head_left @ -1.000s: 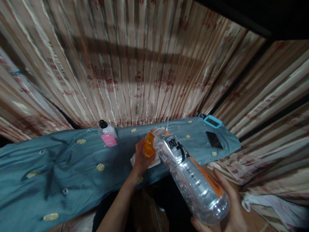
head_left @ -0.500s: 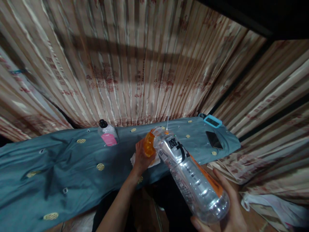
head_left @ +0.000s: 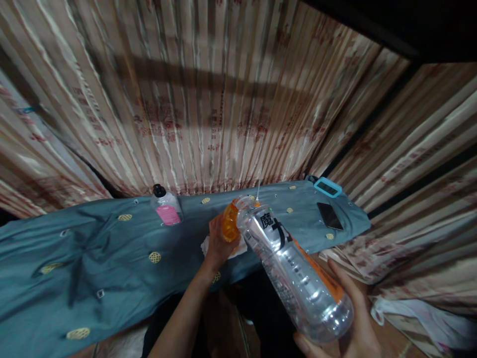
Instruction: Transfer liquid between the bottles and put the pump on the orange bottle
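Observation:
In the head view, my left hand (head_left: pixel 219 238) is wrapped round a small see-through orange bottle (head_left: pixel 231 223). My right hand (head_left: pixel 350 318) grips the base of a large clear plastic bottle (head_left: pixel 294 268) with black lettering and an orange label. That bottle is tilted, its mouth end at the top of the orange one; whether the rims touch I cannot tell. Beneath my left hand lies a crumpled white cloth or tissue (head_left: pixel 240 247). Just behind the clear bottle, a thin white tube (head_left: pixel 258 190) stands up from a small orange piece, partly hidden.
A clear bottle with a pink label and black cap (head_left: pixel 166 208) stands to the left on the blue-green cloth-covered table (head_left: pixel 126 248). At the right end are a dark phone (head_left: pixel 330 216) and a light-blue framed digital device (head_left: pixel 328 187). Patterned curtains (head_left: pixel 223 99) hang behind.

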A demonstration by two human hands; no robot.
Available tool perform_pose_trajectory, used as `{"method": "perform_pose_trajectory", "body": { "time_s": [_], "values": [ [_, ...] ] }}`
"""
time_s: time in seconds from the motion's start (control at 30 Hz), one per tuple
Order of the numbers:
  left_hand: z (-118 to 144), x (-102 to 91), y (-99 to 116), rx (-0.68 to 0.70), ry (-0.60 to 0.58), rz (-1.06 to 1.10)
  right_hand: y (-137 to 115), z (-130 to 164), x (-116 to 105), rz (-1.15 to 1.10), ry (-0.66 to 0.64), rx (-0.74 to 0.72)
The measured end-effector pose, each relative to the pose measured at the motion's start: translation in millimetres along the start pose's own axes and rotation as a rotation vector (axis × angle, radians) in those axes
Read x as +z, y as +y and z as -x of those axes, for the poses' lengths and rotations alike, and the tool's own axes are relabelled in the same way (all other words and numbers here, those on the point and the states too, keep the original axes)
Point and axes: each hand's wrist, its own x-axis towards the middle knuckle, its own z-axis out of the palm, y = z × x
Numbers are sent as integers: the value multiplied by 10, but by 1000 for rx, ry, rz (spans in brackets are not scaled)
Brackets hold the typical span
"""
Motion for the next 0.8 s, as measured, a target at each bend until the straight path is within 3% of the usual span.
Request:
{"method": "perform_pose_trajectory", "body": {
  "time_s": [0.8],
  "values": [
    [7,11,-14,58,29,-25,45,-38,-17,22,5,-139]
  ]
}}
